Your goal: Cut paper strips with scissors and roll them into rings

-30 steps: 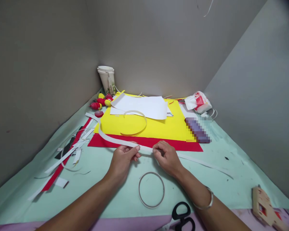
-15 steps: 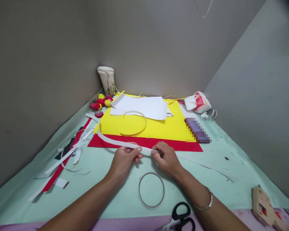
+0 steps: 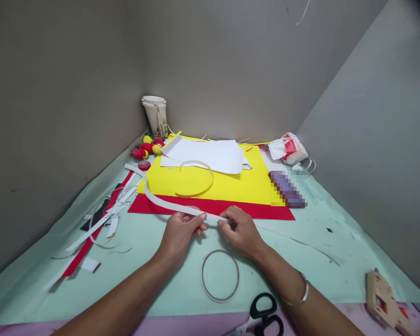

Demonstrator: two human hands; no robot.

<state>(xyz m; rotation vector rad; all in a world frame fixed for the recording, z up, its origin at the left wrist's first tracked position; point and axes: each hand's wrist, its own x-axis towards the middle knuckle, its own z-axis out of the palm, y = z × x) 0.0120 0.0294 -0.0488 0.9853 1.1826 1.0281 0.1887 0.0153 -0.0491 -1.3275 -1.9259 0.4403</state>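
A long white paper strip [image 3: 171, 205] curves from the left side of the table to my fingers. My left hand [image 3: 182, 233] pinches it between thumb and fingers. Just to the right, my right hand [image 3: 241, 229] is closed on the same strip, a small gap from the left. Past my right hand a thin pale strip [image 3: 301, 241] trails over the cloth. On the cloth below my hands lies a thin ring [image 3: 220, 276]. Black-handled scissors [image 3: 263, 313] rest by my right forearm.
Yellow sheet [image 3: 241, 189] and red sheet [image 3: 273, 212] lie ahead, with white paper [image 3: 206, 155] on top. Loose strips [image 3: 87, 247] are at left, cups [image 3: 156, 116] behind. A pixelated object [image 3: 287, 189], tissue pack [image 3: 292, 148] and beige tool [image 3: 383, 298] are at right.
My right hand has shifted very slightly left along the strip. The strip's curved part has moved a little to the right. My left hand keeps its pinch.
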